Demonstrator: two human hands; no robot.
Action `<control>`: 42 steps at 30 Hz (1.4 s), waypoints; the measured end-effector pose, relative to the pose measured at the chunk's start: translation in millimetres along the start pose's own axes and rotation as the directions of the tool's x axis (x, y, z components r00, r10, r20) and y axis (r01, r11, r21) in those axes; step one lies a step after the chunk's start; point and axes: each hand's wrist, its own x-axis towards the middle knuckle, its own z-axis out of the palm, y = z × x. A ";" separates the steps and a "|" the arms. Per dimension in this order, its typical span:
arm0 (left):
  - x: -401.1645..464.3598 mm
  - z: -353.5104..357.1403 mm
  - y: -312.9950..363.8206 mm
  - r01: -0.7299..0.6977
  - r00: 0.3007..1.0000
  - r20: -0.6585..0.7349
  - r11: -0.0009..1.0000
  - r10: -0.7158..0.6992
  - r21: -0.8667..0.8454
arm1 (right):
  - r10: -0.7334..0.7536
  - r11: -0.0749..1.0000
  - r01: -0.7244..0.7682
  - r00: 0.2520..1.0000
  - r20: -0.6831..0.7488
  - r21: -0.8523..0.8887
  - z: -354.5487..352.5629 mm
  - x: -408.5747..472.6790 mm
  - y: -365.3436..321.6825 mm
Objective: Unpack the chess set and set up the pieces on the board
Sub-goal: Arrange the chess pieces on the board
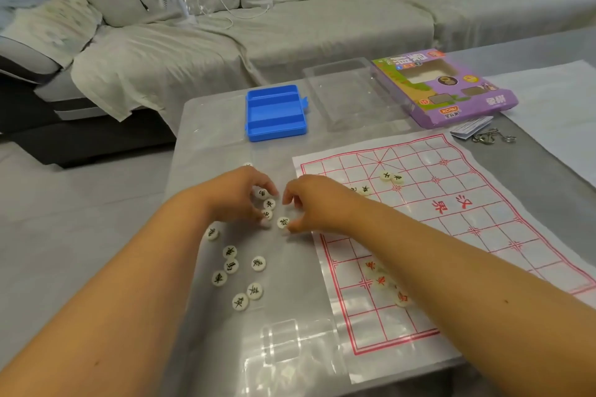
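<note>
beside the board [451,235], on the bare grey table [290,267], both hands work in a loose scatter of white discs with black characters. the step in hand looks like sorting and gathering black pieces before carrying them over. to do it well, i'd take one disc at a time, read its face before lifting, and set it on a line crossing, not inside a square. the sheet looks thin and creased, so pieces should be put down gently or it may shift and nudge the few already on it: two discs [391,177] near the far palace, one [365,189] just behind the right wrist, and some red-marked ones [382,280] near the close edge, partly hidden by the right forearm.

left hand [245,193]: palm down, fingers curled over a small column of three discs [267,205]; it seems to cup or pinch them, though which one it grips i cannot tell. right hand [306,200]: also palm down, thumb and fingers bent, pinching one disc [283,222] at its edge, just beside the left fingertips. both forearms reach forward from the near corners and converge.

more discs [230,264] lie loose nearer the body. blue tray [275,113], clear lid [351,93] and purple box [445,87] sit well apart at the far side.
</note>
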 end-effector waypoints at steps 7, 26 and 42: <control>-2.1 9.6 -2.0 -0.038 0.995 -0.094 0.998 0.042 0.044 | 0.022 0.996 -0.027 0.998 -0.051 -0.089 14.4 19.1 -12.0; -11.6 20.5 -4.1 -0.018 0.980 -0.196 0.996 0.034 0.082 | 0.072 0.975 -0.060 0.996 0.050 -0.213 9.0 39.2 -27.1; -12.6 26.3 -1.5 0.028 0.974 -0.226 0.995 -0.005 0.099 | 0.121 0.971 -0.103 0.990 0.077 -0.214 1.9 40.0 -33.7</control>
